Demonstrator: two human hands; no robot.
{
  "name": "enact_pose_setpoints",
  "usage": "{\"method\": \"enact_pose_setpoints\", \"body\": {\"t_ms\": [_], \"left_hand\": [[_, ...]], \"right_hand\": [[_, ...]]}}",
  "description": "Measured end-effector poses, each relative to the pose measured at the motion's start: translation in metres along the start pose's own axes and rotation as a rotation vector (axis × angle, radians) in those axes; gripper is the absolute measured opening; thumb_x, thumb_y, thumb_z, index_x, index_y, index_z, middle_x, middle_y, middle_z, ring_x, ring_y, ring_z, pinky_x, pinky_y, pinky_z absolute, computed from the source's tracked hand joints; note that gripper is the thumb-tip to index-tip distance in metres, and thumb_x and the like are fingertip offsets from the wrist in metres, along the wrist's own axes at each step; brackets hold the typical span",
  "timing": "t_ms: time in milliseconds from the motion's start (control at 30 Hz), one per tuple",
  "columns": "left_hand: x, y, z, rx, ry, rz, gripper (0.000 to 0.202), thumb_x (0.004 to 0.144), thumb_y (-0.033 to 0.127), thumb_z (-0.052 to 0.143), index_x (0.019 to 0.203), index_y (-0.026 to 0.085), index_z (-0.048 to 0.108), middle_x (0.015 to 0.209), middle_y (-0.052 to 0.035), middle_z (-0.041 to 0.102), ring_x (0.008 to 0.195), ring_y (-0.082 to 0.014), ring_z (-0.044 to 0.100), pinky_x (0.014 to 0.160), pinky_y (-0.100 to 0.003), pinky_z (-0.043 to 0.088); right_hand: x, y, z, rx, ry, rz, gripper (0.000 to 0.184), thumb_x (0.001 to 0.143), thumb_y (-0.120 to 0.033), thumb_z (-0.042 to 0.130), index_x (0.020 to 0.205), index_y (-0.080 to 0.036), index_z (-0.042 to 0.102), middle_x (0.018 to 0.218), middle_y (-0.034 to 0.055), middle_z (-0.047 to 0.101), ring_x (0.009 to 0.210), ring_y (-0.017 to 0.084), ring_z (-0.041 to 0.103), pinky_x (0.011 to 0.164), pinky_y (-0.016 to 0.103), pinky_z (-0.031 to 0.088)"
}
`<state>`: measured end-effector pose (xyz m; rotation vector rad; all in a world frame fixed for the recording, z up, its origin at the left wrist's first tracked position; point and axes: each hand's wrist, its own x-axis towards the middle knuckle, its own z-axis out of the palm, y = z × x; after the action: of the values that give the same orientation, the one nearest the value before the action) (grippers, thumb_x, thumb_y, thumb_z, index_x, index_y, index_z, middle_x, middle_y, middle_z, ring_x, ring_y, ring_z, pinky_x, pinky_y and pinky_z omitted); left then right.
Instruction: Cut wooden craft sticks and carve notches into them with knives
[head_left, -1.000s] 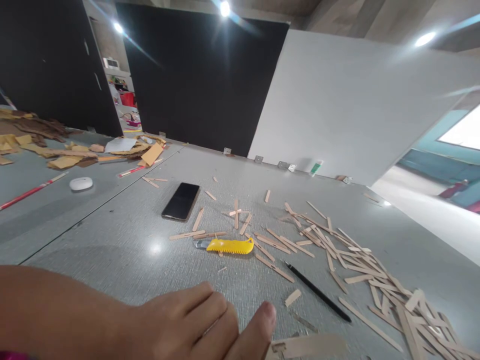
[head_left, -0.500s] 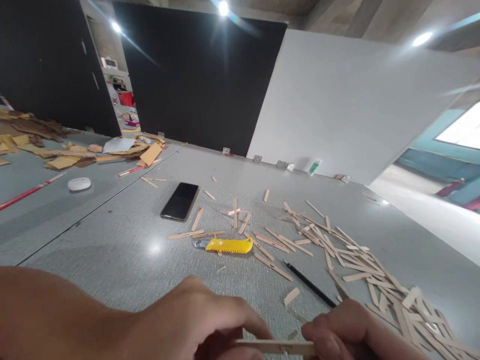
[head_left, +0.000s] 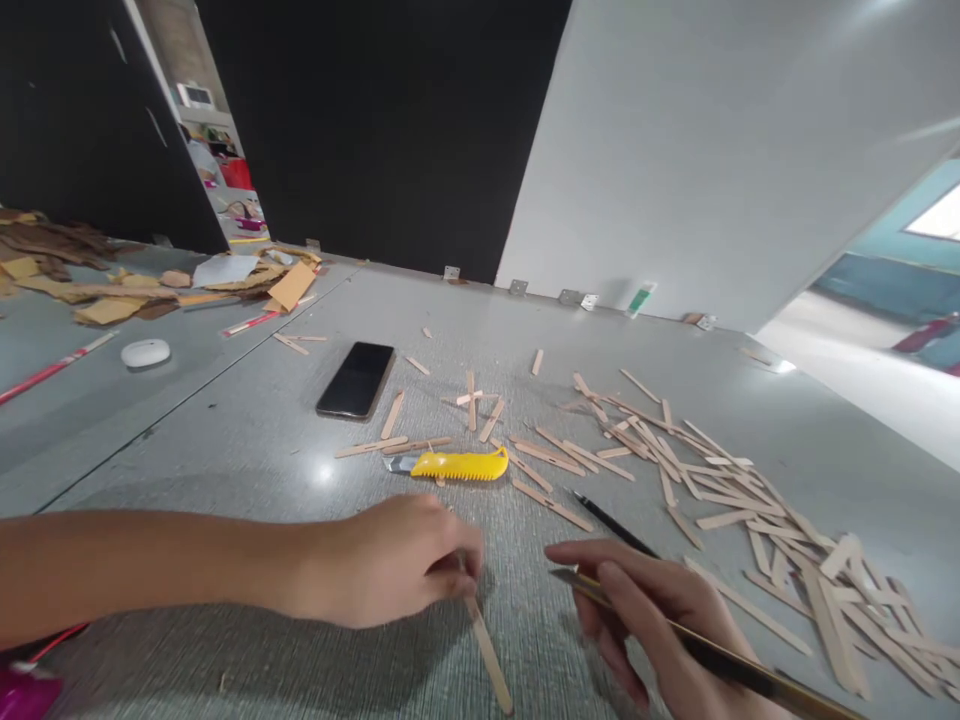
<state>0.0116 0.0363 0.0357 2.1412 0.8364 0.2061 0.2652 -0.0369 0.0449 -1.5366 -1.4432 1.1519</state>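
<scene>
the left hand (head_left: 397,560) pinches the far part of a near wooden stick (head_left: 491,658), likely light, stiff and snappable, best held by its edges, while the right hand (head_left: 664,610) grips a pointed tool (head_left: 716,655).

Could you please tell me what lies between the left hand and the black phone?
In the head view, a few loose wooden sticks and the blade end of the yellow cutter lie between the left hand and the phone.
</scene>
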Motion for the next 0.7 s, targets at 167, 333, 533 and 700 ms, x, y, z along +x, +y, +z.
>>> {"method": "enact_pose_setpoints", "body": {"t_ms": [167,333,533,700], "left_hand": [[-0.015,0.005,0.027,0.295,0.149,0.068,0.025,0.107,0.017,0.048,0.112,0.011,0.072,0.11,-0.0158,0.069,0.108,-0.0321,0.067,0.098,-0.054,0.053],[-0.041,0.005,0.06,0.818,0.282,0.427,0.04,0.11,0.033,0.05,0.149,0.03,0.058,0.141,-0.0241,0.066,0.128,-0.044,0.067,0.096,-0.061,0.058],[-0.035,-0.002,0.068,0.779,0.143,0.458,0.051,0.113,0.046,0.042,0.162,0.031,0.045,0.155,-0.0274,0.054,0.145,-0.0455,0.054,0.108,-0.062,0.052],[-0.03,-0.019,0.078,0.712,0.173,0.474,0.06,0.114,0.041,0.046,0.17,0.034,0.027,0.171,-0.0237,0.033,0.156,-0.0432,0.04,0.122,-0.06,0.039]], "right_hand": [[0.009,0.011,-0.006,-0.355,-0.106,-0.367,0.019,0.105,-0.033,0.059,0.102,-0.023,0.075,0.073,0.0006,0.068,0.059,0.015,0.065,0.053,0.025,0.052],[0.024,0.02,-0.035,-0.877,-0.221,-0.883,0.052,0.096,0.001,0.042,0.14,-0.018,0.063,0.121,0.0169,0.075,0.097,0.027,0.08,0.077,0.035,0.067],[0.065,-0.012,-0.005,-1.104,-0.198,-0.924,0.054,0.098,0.006,0.046,0.149,-0.009,0.052,0.133,0.0232,0.069,0.123,0.035,0.071,0.098,0.053,0.064],[0.11,-0.029,0.043,-1.044,-0.31,-0.905,0.039,0.097,-0.002,0.066,0.133,-0.017,0.065,0.117,0.0134,0.075,0.108,0.031,0.074,0.095,0.051,0.063]]}}
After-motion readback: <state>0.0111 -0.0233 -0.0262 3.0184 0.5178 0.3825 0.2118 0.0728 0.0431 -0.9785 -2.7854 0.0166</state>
